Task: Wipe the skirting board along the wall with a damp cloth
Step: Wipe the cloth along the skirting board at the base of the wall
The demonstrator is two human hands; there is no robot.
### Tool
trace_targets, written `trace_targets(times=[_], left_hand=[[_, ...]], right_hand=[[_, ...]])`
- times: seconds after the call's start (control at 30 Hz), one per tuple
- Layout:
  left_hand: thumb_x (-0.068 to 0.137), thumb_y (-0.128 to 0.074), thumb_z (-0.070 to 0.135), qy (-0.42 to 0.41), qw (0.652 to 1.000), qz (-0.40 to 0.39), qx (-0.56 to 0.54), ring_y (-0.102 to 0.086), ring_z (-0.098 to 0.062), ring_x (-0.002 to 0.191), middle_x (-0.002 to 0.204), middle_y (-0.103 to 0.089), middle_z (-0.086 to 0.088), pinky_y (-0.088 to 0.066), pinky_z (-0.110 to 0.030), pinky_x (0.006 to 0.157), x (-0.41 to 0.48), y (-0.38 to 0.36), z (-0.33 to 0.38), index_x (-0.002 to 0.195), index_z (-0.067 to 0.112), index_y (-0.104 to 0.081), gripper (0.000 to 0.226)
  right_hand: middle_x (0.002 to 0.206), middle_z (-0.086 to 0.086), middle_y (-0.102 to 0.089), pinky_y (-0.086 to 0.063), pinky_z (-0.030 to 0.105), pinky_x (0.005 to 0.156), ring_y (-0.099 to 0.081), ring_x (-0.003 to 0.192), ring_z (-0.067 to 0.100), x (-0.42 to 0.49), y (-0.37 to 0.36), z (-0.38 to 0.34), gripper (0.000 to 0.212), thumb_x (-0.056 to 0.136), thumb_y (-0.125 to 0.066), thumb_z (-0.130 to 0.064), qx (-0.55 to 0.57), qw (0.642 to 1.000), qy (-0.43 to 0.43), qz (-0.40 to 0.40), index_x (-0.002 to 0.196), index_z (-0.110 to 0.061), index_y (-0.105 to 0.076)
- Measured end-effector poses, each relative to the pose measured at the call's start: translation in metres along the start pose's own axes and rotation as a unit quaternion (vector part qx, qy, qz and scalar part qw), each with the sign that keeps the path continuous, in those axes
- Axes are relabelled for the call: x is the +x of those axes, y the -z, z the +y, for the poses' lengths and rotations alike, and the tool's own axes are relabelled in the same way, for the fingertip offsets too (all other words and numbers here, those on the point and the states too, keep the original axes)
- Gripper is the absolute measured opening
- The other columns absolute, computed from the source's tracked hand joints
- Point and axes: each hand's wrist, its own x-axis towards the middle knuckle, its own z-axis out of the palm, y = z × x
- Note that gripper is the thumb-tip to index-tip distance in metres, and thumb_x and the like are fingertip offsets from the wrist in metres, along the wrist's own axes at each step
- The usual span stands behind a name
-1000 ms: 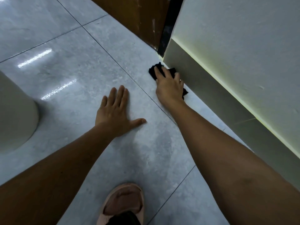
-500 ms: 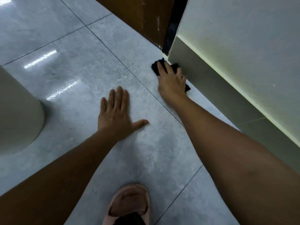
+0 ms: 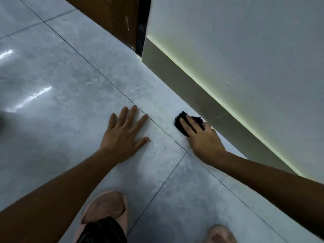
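Observation:
A grey skirting board (image 3: pixel 189 85) runs along the foot of the pale wall (image 3: pixel 245 50), from the door frame toward the lower right. My right hand (image 3: pixel 201 137) presses a black cloth (image 3: pixel 182 123) down where the floor meets the board, fingers spread over it. The cloth shows beyond my fingertips; the rest is hidden under my palm. My left hand (image 3: pixel 126 134) lies flat on the grey floor tile, fingers apart, holding nothing, a short way left of the cloth.
A brown wooden door (image 3: pixel 108 16) and a black frame strip (image 3: pixel 142 25) stand at the far end of the skirting. Glossy grey floor tiles (image 3: pixel 61 93) spread to the left. My two pink slippers (image 3: pixel 105 211) (image 3: pixel 220 234) are at the bottom.
My right hand has slid the cloth back along the skirting, away from the door-frame corner and toward me. The left hand stays planted on the floor. The view has shifted back, and a second slipper shows.

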Motion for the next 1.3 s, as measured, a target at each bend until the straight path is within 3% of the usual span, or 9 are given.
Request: trace_targets(times=[0.1,0.13,0.3,0.47,0.63,0.83,1.03,1.17,1.3], left_hand=[[0.075,0.007,0.071,-0.058,0.998,-0.031,0.015,0.019,-0.027,0.144,0.157,0.023,-0.005,0.007,-0.049,0.115,0.002,0.001,0.037,0.146,0.037,0.016,0.08],[0.074,0.008,0.072,-0.067,0.996,-0.046,0.022,0.019,-0.027,0.144,0.157,0.023,-0.005,0.007,-0.049,0.115,0.0,0.0,0.045,0.147,0.036,0.016,0.081],[0.08,-0.002,0.071,-0.039,0.999,-0.024,0.022,0.012,-0.029,0.146,0.159,0.014,-0.005,0.002,-0.052,0.115,-0.006,-0.011,0.062,0.149,0.034,0.006,0.079],[0.091,-0.025,0.062,-0.05,0.998,-0.021,0.033,0.008,-0.033,0.146,0.159,0.01,-0.011,0.001,-0.052,0.116,-0.003,-0.007,0.077,0.151,0.028,-0.004,0.072],[0.087,-0.005,0.068,-0.127,0.99,-0.043,0.05,0.012,-0.03,0.145,0.157,0.019,-0.007,0.001,-0.051,0.116,0.0,-0.011,0.099,0.147,0.033,0.012,0.071],[0.087,-0.007,0.068,-0.161,0.984,-0.046,0.066,0.011,-0.032,0.145,0.159,0.012,-0.008,-0.002,-0.053,0.114,0.005,-0.029,0.14,0.146,0.035,0.012,0.07],[0.086,-0.016,0.067,-0.153,0.984,-0.055,0.065,0.013,-0.031,0.145,0.157,0.018,-0.004,-0.002,-0.055,0.115,0.002,-0.026,0.146,0.147,0.038,0.01,0.072],[0.087,-0.012,0.07,-0.145,0.986,-0.046,0.063,0.01,-0.032,0.145,0.159,0.013,-0.004,-0.004,-0.056,0.115,0.0,-0.029,0.148,0.148,0.038,0.005,0.071],[0.082,-0.006,0.071,-0.141,0.987,-0.04,0.071,0.009,-0.033,0.145,0.159,0.01,-0.006,-0.004,-0.056,0.114,-0.001,-0.032,0.149,0.149,0.038,0.004,0.075]], right_hand=[[0.162,0.006,0.003,-0.048,0.047,0.087,-0.042,0.123,0.039,-0.046,-0.002,0.048,0.07,0.09,-0.008,-0.043,-0.046,0.98,0.069,-0.179,0.136,-0.029,0.043],[0.162,0.005,0.01,-0.045,0.047,0.093,-0.037,0.128,0.038,-0.051,0.0,0.052,0.068,0.092,-0.006,-0.045,-0.039,0.978,0.055,-0.2,0.132,-0.03,0.047],[0.162,-0.006,0.001,-0.031,0.047,0.099,-0.027,0.131,0.037,-0.049,0.017,-0.011,0.058,0.102,-0.028,-0.036,0.107,0.973,-0.177,-0.102,0.153,-0.033,-0.002],[0.152,-0.004,-0.039,-0.044,0.043,0.08,-0.053,0.11,0.033,-0.106,-0.014,-0.028,0.055,0.093,-0.046,-0.03,0.098,0.979,-0.174,0.043,0.147,-0.033,-0.035],[0.16,-0.007,-0.016,-0.034,0.044,0.095,-0.036,0.123,0.034,-0.137,-0.029,0.006,0.061,0.097,-0.041,-0.023,0.157,0.893,-0.423,0.001,0.152,-0.035,-0.015],[0.161,-0.002,-0.014,-0.033,0.045,0.095,-0.034,0.125,0.035,-0.106,-0.021,-0.013,0.065,0.096,-0.04,-0.016,0.155,0.938,-0.311,0.019,0.152,-0.033,-0.013],[0.16,-0.005,-0.019,-0.036,0.045,0.092,-0.038,0.123,0.034,-0.168,-0.036,0.023,0.067,0.093,-0.041,-0.014,0.135,0.916,-0.378,0.014,0.152,-0.034,-0.016],[0.16,-0.007,-0.013,-0.036,0.047,0.097,-0.037,0.124,0.036,-0.243,-0.052,0.061,0.063,0.096,-0.037,-0.021,0.106,0.867,-0.485,-0.037,0.152,-0.035,-0.012],[0.16,-0.003,-0.016,-0.036,0.052,0.098,-0.034,0.125,0.042,-0.306,-0.067,0.092,0.056,0.1,-0.032,-0.029,0.159,0.757,-0.632,-0.049,0.152,-0.033,-0.012]])
